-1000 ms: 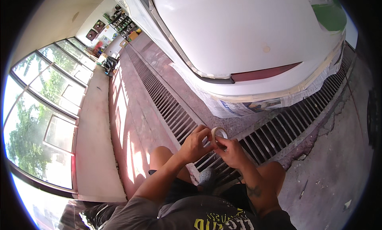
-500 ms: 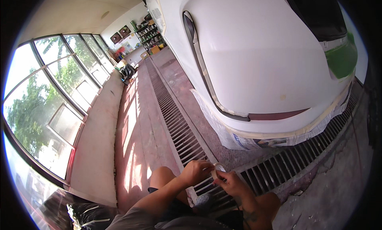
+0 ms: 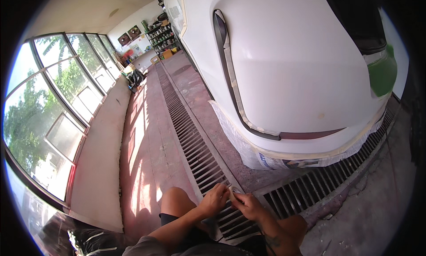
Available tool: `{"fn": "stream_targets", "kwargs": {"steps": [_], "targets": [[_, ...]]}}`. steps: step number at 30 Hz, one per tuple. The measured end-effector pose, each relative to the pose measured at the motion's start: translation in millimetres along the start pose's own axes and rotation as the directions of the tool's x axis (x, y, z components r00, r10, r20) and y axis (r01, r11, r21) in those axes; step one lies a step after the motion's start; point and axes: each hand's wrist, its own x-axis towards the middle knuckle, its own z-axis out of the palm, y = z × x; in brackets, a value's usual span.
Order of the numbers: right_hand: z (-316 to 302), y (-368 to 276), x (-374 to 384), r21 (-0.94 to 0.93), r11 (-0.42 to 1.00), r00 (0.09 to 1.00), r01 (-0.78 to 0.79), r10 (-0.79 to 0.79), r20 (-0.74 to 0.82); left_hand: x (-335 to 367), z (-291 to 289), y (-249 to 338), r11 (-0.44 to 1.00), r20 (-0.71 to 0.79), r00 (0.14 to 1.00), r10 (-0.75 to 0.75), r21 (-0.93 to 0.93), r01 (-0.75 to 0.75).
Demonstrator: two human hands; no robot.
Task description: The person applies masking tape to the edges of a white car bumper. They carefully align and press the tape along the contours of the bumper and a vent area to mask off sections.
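Observation:
Close together in front of my knees, both hands work at a roll of masking tape (image 3: 231, 193). My right hand (image 3: 249, 206) is closed around the roll's side. At its other side my left hand (image 3: 214, 200) is closed, fingertips pinched at the tape; any loose end is too small to make out. Beyond them stands a white vehicle corner (image 3: 284, 74). A dark curved channel edged with tape (image 3: 231, 78) runs down it to a dark red strip (image 3: 310, 134). Newspaper masking (image 3: 270, 161) is taped along its lower edge.
A slotted floor grate (image 3: 195, 145) runs away under my hands, and another grate (image 3: 306, 191) branches right. Windows (image 3: 49, 109) over a low wall line the left. A black plastic bag (image 3: 95, 242) lies at lower left. Shelves with cans (image 3: 162, 36) stand far back.
My hands and the tape roll have shifted slightly left in the picture, and the roll has turned so less of its ring shows. The view itself has moved a little.

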Motion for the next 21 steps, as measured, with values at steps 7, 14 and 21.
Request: {"fn": "stream_targets", "kwargs": {"steps": [7, 14, 21], "targets": [[-13, -5, -5, -0.165, 0.985, 0.992, -0.059, 0.039, -0.121, 45, -1, -5, 0.964, 0.226, 0.968, -0.106, -0.217, 0.156], [-18, -3, -1, -0.251, 0.954, 0.947, -0.166, 0.083, -0.311, 85, 35, -33, 0.941, 0.156, 0.974, 0.166, -0.32, -0.11], [-6, 13, -4, -0.094, 0.925, 0.856, -0.368, 0.298, -0.422, 116, 58, -51, 0.871, 0.272, 0.831, 0.486, -0.237, -0.431]]}}
